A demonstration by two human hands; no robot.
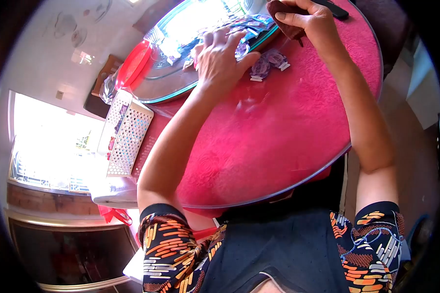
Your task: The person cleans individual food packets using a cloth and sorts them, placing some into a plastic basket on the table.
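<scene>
My left hand (pixel 215 61) is over the near edge of a round glass turntable (pixel 173 93), its fingers apart and the thumb out to the side. Its fingertips are among a pile of small shiny packets (pixel 252 27) in blue and purple wrappers; I cannot tell whether they touch one. At the top of the view, my right hand (pixel 313 22) is closed on a dark brown pouch-like thing (pixel 289 22) with a short dangling end. Between the hands, small purple wrapped packets (pixel 266 64) with white tabs lie on the red tablecloth (pixel 259 146).
A white perforated basket (pixel 129 134) with small wrapped things inside stands at the table's left. A red plastic tray (pixel 133 66) sits by the turntable's left edge. A black object (pixel 335 9) lies beyond my right hand. Bright light comes through a window (pixel 54 136).
</scene>
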